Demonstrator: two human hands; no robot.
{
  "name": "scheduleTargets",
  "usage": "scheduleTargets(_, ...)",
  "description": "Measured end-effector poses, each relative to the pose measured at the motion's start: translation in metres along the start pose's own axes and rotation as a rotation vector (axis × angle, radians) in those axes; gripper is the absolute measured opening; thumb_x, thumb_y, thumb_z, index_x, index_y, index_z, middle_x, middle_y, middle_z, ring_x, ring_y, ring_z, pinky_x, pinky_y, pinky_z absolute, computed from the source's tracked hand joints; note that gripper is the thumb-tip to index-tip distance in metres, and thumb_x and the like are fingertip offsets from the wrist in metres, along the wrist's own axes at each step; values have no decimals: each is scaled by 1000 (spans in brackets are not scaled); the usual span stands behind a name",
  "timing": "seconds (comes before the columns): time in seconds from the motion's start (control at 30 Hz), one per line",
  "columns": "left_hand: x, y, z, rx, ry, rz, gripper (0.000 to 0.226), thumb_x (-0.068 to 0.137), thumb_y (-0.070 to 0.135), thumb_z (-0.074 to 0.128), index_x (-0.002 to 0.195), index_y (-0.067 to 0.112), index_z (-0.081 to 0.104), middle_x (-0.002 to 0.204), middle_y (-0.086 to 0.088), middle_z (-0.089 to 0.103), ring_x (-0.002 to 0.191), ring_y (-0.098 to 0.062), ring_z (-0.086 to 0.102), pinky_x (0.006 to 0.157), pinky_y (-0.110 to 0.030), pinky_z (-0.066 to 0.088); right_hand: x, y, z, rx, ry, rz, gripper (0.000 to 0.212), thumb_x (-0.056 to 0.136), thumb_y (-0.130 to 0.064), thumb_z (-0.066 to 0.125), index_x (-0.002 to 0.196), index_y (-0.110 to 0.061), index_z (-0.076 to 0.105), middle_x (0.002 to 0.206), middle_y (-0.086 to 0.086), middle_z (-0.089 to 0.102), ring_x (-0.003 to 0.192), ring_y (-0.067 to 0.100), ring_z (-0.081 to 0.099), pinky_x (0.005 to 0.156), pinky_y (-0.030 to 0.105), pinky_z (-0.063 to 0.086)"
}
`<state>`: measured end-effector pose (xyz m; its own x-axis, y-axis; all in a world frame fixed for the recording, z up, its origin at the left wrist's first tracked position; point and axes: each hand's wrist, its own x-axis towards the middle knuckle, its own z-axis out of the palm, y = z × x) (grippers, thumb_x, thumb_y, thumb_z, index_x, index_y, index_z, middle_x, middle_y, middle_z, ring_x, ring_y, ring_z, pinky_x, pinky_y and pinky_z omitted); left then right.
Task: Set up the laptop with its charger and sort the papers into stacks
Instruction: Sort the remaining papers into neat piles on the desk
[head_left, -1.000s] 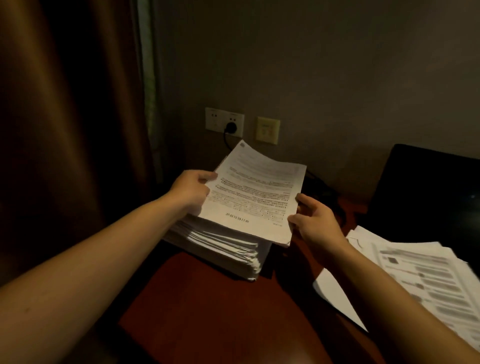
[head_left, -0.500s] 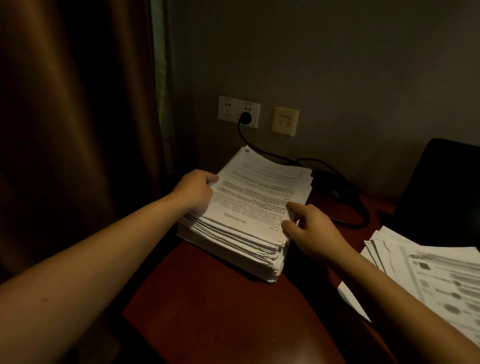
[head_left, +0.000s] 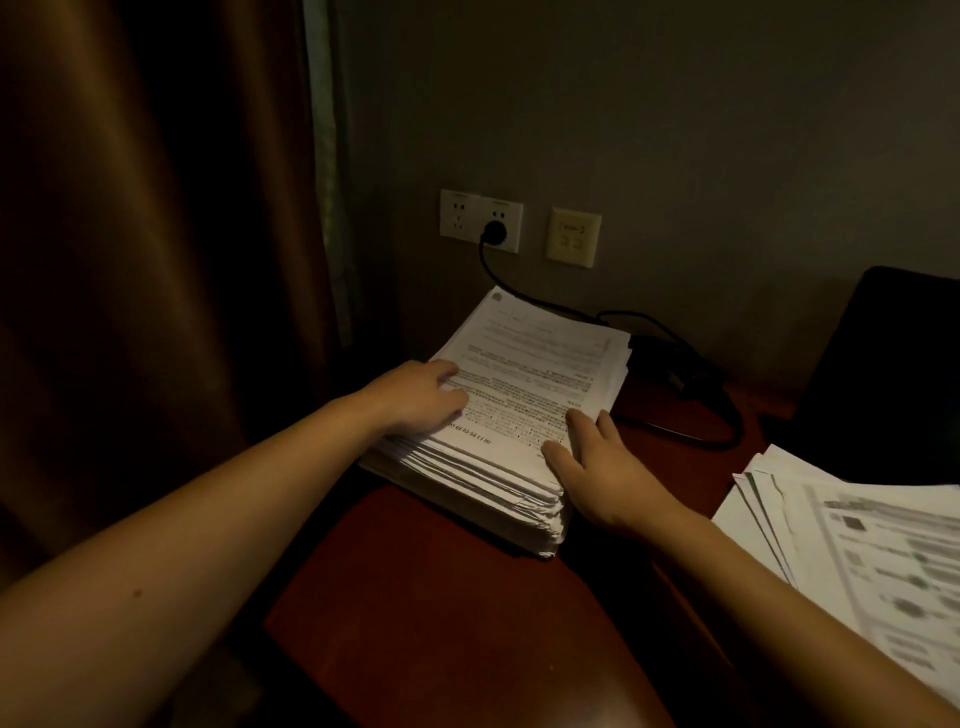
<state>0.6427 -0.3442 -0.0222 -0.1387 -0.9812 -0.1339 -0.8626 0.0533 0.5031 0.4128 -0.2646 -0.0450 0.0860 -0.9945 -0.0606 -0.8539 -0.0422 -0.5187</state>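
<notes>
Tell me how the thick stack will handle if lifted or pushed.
The stack is probably heavy: it is many sheets deep. Its ragged near edge suggests loose sheets, so a push on top may slide the upper ones off. Lifted at the edges, where the left hand and right hand now rest, it would likely sag.

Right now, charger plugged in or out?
In: black plug sits in the wall socket, cord running behind the papers.
</notes>
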Motion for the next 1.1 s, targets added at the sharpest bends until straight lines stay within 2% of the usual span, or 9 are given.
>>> scheduleTargets(0.13, -5, 4, 0, 120, -21, -2, 82, 79, 58, 48, 156, 35, 30, 159, -8, 30, 137, -30, 43, 113, -45, 39, 3, 5, -3, 69, -15, 11, 65, 81, -64, 42, 135, -27, 40, 141, 5, 48, 110, 22, 60, 92, 42, 55)
scheduleTargets(0.23, -7, 8, -3, 171, -60, -28, 77, 85, 56, 48, 157, 35, 27, 162, -9, 27, 141, -31, 39, 116, -47, 36, 2, 5, -16, 37, -50, 30, 74, 86, -62, 49, 146, -21, 34, 143, 8, 45, 116, 25, 56, 97, 42, 52)
scheduleTargets(0.33, -12, 25, -1, 336, -49, -83, 64, 98, 52, 38, 158, 34, 22, 163, -11, 21, 146, -36, 25, 119, -57, 18, -1, 11, -34, -30, -27, 14, 66, 91, -60, 51, 142, -18, 42, 143, 9, 47, 120, 25, 54, 102, 44, 48)
scheduleTargets(0.43, -23, 61, 13, 406, 24, 23, 62, 99, 53, 34, 156, 31, 27, 162, -9, 21, 147, -34, 16, 116, -63, 11, -14, 25, -54, -152, 73, 6, 67, 94, -59, 50, 146, -18, 42, 152, 7, 41, 136, 25, 42, 112, 41, 39)
scheduleTargets(0.7, -60, 171, 81, 341, 19, 431, 61, 99, 55, 44, 155, 33, 32, 167, -4, 14, 155, -27, 3, 122, -54, 11, -91, 114, -110, -227, 163, 147, 40, 97, -39, 60, 129, -16, 61, 136, 5, 59, 121, 23, 56, 95, 31, 43)
scheduleTargets(0.8, -71, 198, 108, 338, -130, 526, 56, 98, 50, 51, 150, 28, 44, 159, -1, 36, 147, -24, 31, 118, -46, 31, -125, 154, -128, -226, 183, 260, 34, 94, -34, 64, 124, -16, 65, 131, 6, 63, 116, 22, 59, 94, 32, 46)
scheduleTargets(0.9, -74, 215, 130, 308, -310, 484, 50, 96, 44, 58, 139, 18, 54, 140, -4, 55, 122, -24, 54, 99, -38, 47, -160, 190, -146, -212, 168, 388, 36, 92, -35, 68, 122, -15, 66, 121, 7, 67, 106, 23, 62, 87, 32, 49)
scheduleTargets(0.97, -69, 221, 140, 249, -297, 430, 40, 91, 43, 65, 122, 17, 59, 125, -7, 61, 104, -23, 58, 80, -34, 48, -177, 209, -154, -217, 148, 468, 41, 89, -38, 71, 122, -15, 65, 121, 8, 65, 105, 23, 61, 85, 32, 49)
scheduleTargets(1.1, -57, 230, 147, -65, -241, 255, 77, 89, 40, 73, 153, 16, 37, 157, -6, 39, 138, -28, 44, 98, -31, 39, -200, 231, -162, -231, 123, 628, 63, 77, -50, 78, 127, -18, 58, 130, 7, 58, 104, 21, 56, 82, 32, 48)
